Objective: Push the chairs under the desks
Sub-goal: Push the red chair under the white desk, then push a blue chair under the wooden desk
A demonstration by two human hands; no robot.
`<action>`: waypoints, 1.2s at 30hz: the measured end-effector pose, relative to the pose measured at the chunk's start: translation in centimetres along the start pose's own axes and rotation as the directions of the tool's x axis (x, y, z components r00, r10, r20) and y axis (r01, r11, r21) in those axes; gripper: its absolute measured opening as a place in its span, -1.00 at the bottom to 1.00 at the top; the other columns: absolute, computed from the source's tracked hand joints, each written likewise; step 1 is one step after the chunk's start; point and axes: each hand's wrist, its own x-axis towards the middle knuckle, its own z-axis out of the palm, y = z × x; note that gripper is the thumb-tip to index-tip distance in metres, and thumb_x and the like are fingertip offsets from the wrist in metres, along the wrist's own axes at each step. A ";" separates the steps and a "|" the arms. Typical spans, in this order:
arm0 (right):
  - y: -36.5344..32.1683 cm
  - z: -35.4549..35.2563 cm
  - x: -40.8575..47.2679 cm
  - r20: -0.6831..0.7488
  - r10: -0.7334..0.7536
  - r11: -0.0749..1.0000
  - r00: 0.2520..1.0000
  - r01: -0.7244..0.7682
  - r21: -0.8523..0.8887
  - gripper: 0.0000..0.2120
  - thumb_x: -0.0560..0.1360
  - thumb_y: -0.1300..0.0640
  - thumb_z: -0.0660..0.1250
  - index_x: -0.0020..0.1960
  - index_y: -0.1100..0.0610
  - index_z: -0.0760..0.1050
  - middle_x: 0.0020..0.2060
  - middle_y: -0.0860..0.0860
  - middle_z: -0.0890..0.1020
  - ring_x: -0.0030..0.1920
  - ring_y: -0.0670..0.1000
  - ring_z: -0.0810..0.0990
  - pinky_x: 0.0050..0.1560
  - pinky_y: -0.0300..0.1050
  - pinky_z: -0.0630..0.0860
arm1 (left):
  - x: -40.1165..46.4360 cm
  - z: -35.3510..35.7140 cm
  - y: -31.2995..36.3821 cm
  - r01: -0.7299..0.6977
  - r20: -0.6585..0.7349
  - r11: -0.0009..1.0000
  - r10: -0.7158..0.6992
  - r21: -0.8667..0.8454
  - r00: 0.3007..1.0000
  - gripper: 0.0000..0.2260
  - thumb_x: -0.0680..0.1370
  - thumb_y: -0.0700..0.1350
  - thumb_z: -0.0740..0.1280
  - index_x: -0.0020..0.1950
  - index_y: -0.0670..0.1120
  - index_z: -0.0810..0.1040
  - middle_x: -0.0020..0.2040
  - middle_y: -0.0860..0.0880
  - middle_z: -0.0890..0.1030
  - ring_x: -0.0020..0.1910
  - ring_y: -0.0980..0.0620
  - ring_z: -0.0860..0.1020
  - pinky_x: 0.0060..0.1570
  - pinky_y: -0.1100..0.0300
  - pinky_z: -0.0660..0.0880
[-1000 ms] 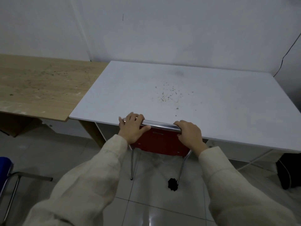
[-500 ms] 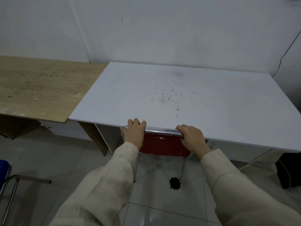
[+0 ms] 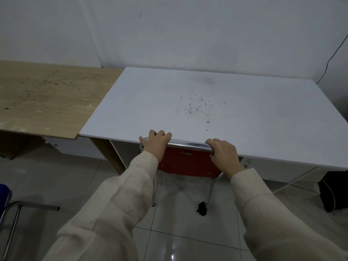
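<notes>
A white desk (image 3: 226,110) stands against a white wall; at its near edge, the left hand (image 3: 156,144) and right hand (image 3: 224,153) each clamp the red chair (image 3: 186,162) by its chrome top rail (image 3: 188,143).

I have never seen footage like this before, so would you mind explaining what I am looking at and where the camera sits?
There is no machine here. The camera is worn on a person's head and looks forward and down, so the two sleeved arms reaching in from the bottom are the wearer's own. The left hand and the right hand both grip the chrome top rail of a red chair, whose backrest sits at the front edge of a white desk. The white desktop carries only small dark specks. A wooden desk stands beside it on the left, and part of a blue chair shows at the far left.
</notes>
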 end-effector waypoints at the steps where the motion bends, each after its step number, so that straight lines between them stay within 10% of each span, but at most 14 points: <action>1: -0.3 0.1 -0.1 0.002 0.001 1.000 1.000 -0.001 -0.003 -0.70 0.41 0.34 0.35 0.11 0.12 0.54 -0.09 0.09 0.67 -0.12 0.19 0.59 -0.15 -0.05 0.45 | 0.0 0.1 -0.4 0.000 -0.001 1.000 0.000 -0.001 1.000 -0.50 0.44 -0.53 0.18 0.23 -0.04 0.40 0.19 -0.04 0.46 0.30 -0.15 0.31 0.32 -0.40 0.15; 15: -2.6 -1.8 0.0 0.301 0.062 0.990 0.952 -0.019 -0.143 -0.79 0.49 0.26 0.26 0.12 0.14 0.44 0.05 0.10 0.60 -0.10 0.10 0.52 -0.04 -0.04 0.44 | -2.2 -2.0 -0.5 0.025 0.214 1.000 -0.020 -0.019 0.977 -0.57 0.54 -0.23 0.20 0.40 -0.03 0.29 0.36 -0.10 0.37 0.34 -0.13 0.35 0.35 -0.24 0.26; 20: -8.8 -4.3 1.1 0.278 -0.154 0.986 0.948 0.167 -0.023 -0.60 0.53 0.12 0.27 0.35 0.05 0.35 0.24 0.07 0.53 0.24 0.13 0.50 0.16 0.04 0.45 | -6.2 -6.3 -2.7 0.045 -0.006 0.981 -0.047 -0.189 0.999 -0.61 0.56 -0.17 0.20 0.39 -0.04 0.36 0.36 -0.07 0.41 0.20 -0.12 0.52 0.19 0.01 0.43; 28: -24.3 -7.6 0.5 0.028 -0.532 0.838 0.846 0.522 0.158 -0.74 0.55 0.17 0.25 0.23 0.07 0.48 0.13 0.05 0.63 0.11 0.11 0.58 0.09 0.00 0.55 | -16.5 -12.8 -11.3 0.280 -0.309 0.953 -0.302 -0.112 0.902 -0.73 0.58 -0.13 0.18 0.24 -0.05 0.52 0.17 -0.04 0.58 0.13 -0.07 0.56 0.13 0.09 0.42; 36: -38.4 -7.8 -4.5 0.010 -0.732 0.663 0.682 0.708 0.244 -0.76 0.56 0.21 0.21 0.19 0.13 0.52 0.07 0.11 0.65 0.05 0.13 0.60 0.06 0.06 0.57 | -30.1 -13.5 -23.3 0.512 -0.309 0.845 -0.533 -0.153 0.788 -0.78 0.60 -0.11 0.19 0.17 -0.06 0.55 0.10 -0.05 0.59 0.05 -0.06 0.57 0.08 0.09 0.46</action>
